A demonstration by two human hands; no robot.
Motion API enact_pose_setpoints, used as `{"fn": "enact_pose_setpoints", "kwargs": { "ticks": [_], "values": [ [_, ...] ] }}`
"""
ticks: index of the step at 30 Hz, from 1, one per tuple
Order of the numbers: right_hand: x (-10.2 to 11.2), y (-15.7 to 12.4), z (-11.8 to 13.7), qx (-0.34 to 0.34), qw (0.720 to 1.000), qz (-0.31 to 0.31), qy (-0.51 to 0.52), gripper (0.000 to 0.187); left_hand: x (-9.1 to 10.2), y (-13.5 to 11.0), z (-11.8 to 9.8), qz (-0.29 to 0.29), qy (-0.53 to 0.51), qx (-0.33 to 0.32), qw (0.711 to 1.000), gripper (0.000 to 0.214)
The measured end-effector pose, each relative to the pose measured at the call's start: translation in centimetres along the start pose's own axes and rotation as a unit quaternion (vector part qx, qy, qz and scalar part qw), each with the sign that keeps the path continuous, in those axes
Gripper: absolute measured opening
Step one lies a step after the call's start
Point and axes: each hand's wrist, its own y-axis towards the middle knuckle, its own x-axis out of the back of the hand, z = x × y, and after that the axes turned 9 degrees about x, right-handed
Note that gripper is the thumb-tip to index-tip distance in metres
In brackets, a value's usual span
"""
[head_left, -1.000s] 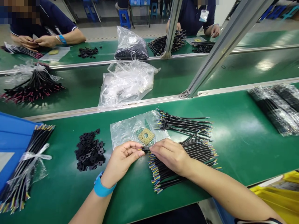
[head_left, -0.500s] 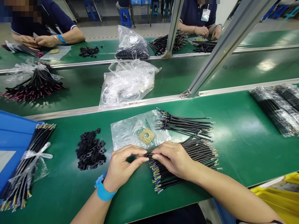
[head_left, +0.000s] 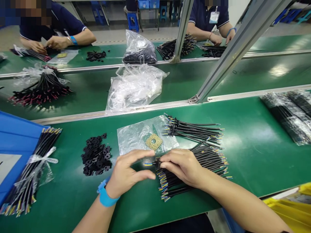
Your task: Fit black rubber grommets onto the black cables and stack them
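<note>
Above the green worktop [head_left: 243, 165]: one black cable [head_left: 148, 164] takes centre stage, its coloured wire tips pointing left.
Left hand [head_left: 124, 170]: wide apart, thumb and fingers spread on either side of those tips, gripping nothing; a blue wristband [head_left: 107, 196] sits below.
Right hand [head_left: 182, 166]: clamped on that cable, fingertips pinching it beside a dark fitting [head_left: 157, 162], right over the cable row [head_left: 206, 158].
Black pieces [head_left: 96, 157]: a heap of small parts, many with holes, left of the spread fingers.
Tan sponge [head_left: 158, 142]: just beyond the hands, round hole in the middle, lying on a clear plastic bag [head_left: 130, 137].
Fitted cables [head_left: 196, 127]: a smaller batch behind the row, dark pieces near their left ends.
Far left: a tied cable bundle [head_left: 36, 165] beside a blue bin [head_left: 21, 132].
Far right: plastic-wrapped bundles [head_left: 284, 116].
Opposite side: two co-workers, hands busy among cables.
</note>
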Motion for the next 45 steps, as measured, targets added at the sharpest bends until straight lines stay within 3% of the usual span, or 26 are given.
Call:
{"fn": "enact_pose_setpoints", "kwargs": {
  "ticks": [1,3,5,7,9,11,14,17,20,23,26,28,30,34,37,39,42,45],
  "values": [
    [0.5,0.0,0.4,0.014,0.999,-0.024,-0.021,0.021,1.0,-0.1,0.3,-0.037,0.003,0.016,0.999,0.054],
    [1.9,-0.2,1.3,0.038,0.995,-0.068,-0.066,0.018,3.4,-0.2,1.1,-0.198,0.043,0.066,0.977,0.054],
    [3.4,-0.7,1.8,0.078,0.984,-0.104,-0.122,0.014,5.9,-0.2,1.7,-0.372,0.143,0.114,0.910,0.041],
    [4.7,-1.2,1.3,0.118,0.960,-0.150,-0.205,0.015,7.8,-0.2,2.2,-0.430,0.253,0.121,0.858,0.036],
    [5.6,-1.3,-0.1,0.108,0.936,-0.133,-0.309,0.019,8.8,-0.2,2.6,-0.388,0.349,0.123,0.844,0.035],
    [6.0,-1.1,-2.1,0.077,0.913,-0.078,-0.393,0.017,8.9,-0.1,3.2,-0.321,0.420,0.155,0.835,0.034],
    [6.0,-0.8,-4.8,0.044,0.897,-0.044,-0.439,0.010,8.2,0.2,4.7,-0.272,0.465,0.205,0.817,0.037],
    [5.9,-0.9,-5.8,-0.003,0.889,-0.025,-0.457,0.016,7.6,0.5,6.5,-0.255,0.472,0.204,0.819,0.045],
    [6.1,-1.1,-5.1,-0.050,0.918,0.018,-0.393,0.014,7.7,0.8,7.9,-0.236,0.477,0.191,0.825,0.043],
    [6.1,-1.2,-3.8,-0.071,0.966,0.139,-0.208,0.007,8.0,0.8,7.8,-0.217,0.488,0.164,0.829,0.036],
    [5.5,-1.2,-3.0,-0.084,0.961,0.242,-0.105,0.004,7.8,1.0,7.0,-0.190,0.490,0.176,0.832,0.032],
    [4.8,-1.2,-2.8,-0.086,0.948,0.285,-0.116,0.003,7.2,1.1,6.4,-0.196,0.482,0.173,0.836,0.030],
    [4.3,-1.1,-2.7,-0.085,0.935,0.315,-0.140,0.008,6.2,1.2,6.0,-0.193,0.465,0.119,0.856,0.029],
    [4.1,-0.8,-2.4,-0.096,0.947,0.286,-0.109,0.005,4.2,1.0,5.5,-0.092,0.420,0.009,0.903,0.028],
    [3.8,-0.9,-2.6,-0.103,0.969,0.207,-0.091,0.013,4.0,0.5,5.3,-0.008,0.413,0.014,0.911,0.030],
    [3.2,-1.1,-3.2,-0.088,0.976,0.166,-0.111,0.023,4.3,0.1,5.2,0.018,0.416,0.029,0.909,0.032],
    [1.8,-1.6,-4.1,-0.066,0.975,0.157,-0.140,0.034,4.9,-0.2,4.8,0.032,0.429,0.050,0.901,0.036],
    [0.5,-1.9,-4.4,-0.061,0.963,0.178,-0.193,0.030,4.9,-0.1,4.2,0.048,0.441,0.066,0.894,0.039]
  ]
}}
